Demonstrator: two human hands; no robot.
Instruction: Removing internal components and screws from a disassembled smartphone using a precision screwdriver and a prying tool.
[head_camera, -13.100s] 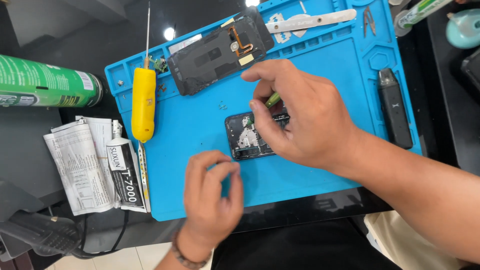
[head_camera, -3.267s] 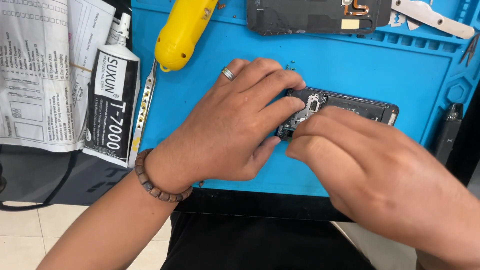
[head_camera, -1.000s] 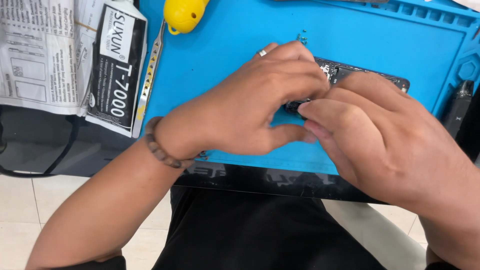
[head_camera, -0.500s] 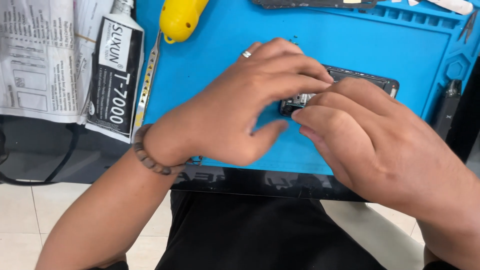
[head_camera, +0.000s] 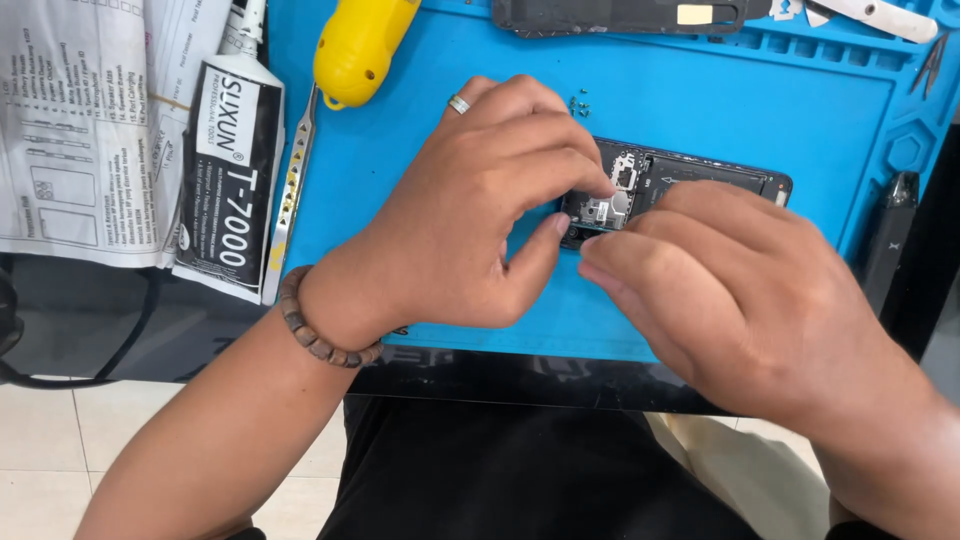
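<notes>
An opened black phone (head_camera: 700, 178) lies on the blue work mat (head_camera: 720, 100), its inner parts showing. My left hand (head_camera: 480, 210), with a ring and a bead bracelet, presses fingertips on the phone's left end and steadies it. My right hand (head_camera: 740, 290) covers the phone's near side, fingers curled and pinched at the same left end; what it pinches is hidden. Several tiny screws (head_camera: 580, 102) lie on the mat just beyond my left fingers.
A yellow-handled tool (head_camera: 360, 45) and a thin metal pry tool (head_camera: 290, 190) lie at the mat's left. A black glue tube (head_camera: 225, 170) rests on printed paper (head_camera: 80, 130). A black phone cover (head_camera: 620, 14) lies at the top, a dark slim device (head_camera: 890, 240) at the right.
The view has shifted a little. My left fingers have drawn back slightly, so more of the phone's left end shows. Both hands stay on the phone.
</notes>
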